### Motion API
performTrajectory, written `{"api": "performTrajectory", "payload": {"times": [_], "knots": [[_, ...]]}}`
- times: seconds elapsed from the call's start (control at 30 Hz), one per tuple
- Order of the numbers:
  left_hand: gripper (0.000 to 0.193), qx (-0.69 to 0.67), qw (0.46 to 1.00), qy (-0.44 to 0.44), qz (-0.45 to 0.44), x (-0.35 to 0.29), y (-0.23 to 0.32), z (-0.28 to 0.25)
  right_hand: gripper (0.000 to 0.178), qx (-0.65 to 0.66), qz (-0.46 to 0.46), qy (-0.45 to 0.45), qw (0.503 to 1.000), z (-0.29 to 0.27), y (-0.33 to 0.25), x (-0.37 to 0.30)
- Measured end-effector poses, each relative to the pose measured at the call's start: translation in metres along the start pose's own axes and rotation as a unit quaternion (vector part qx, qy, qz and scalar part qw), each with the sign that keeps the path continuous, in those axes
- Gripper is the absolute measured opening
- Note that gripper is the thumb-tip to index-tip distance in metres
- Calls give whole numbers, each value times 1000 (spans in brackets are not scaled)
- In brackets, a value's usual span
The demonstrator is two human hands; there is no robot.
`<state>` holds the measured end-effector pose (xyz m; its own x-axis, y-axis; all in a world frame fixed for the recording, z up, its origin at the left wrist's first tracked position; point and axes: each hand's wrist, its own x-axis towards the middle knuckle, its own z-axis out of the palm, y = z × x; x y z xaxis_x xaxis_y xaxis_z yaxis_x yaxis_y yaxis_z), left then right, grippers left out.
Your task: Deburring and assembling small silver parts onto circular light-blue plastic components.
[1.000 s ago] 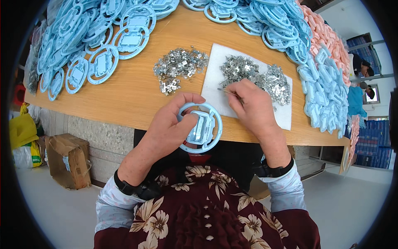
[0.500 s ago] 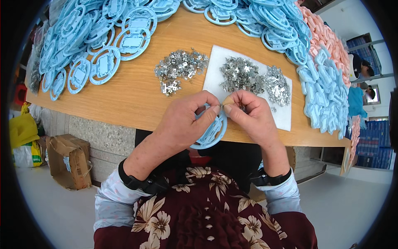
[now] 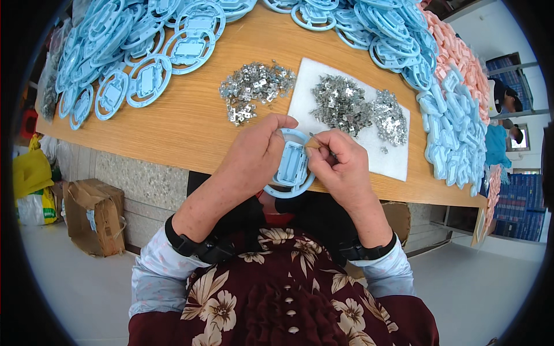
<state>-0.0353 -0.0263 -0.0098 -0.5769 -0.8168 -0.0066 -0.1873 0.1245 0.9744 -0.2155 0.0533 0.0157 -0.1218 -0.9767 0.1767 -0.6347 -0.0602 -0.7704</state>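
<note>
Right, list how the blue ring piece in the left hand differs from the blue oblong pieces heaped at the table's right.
The blue ring piece has a round outer rim; the blue oblong pieces have none. The blue ring piece sits in the grip of the left hand; the blue oblong pieces lie heaped on the table. Both are light blue.

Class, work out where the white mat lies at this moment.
In the head view, the white mat lies right of centre on the wooden table, under two piles of small metal pieces, just beyond the right hand.
</note>
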Motion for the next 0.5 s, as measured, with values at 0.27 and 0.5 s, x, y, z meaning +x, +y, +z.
{"api": "performTrajectory", "payload": {"times": [0.27,0.5], "knots": [[33,28,1000,3,-4,0,1,0,17,-203,-160,12,966,4,-8,-8],[34,9,1000,-8,-11,1,-1,0,23,-60,-47,60,995,4,-3,-16]]}}
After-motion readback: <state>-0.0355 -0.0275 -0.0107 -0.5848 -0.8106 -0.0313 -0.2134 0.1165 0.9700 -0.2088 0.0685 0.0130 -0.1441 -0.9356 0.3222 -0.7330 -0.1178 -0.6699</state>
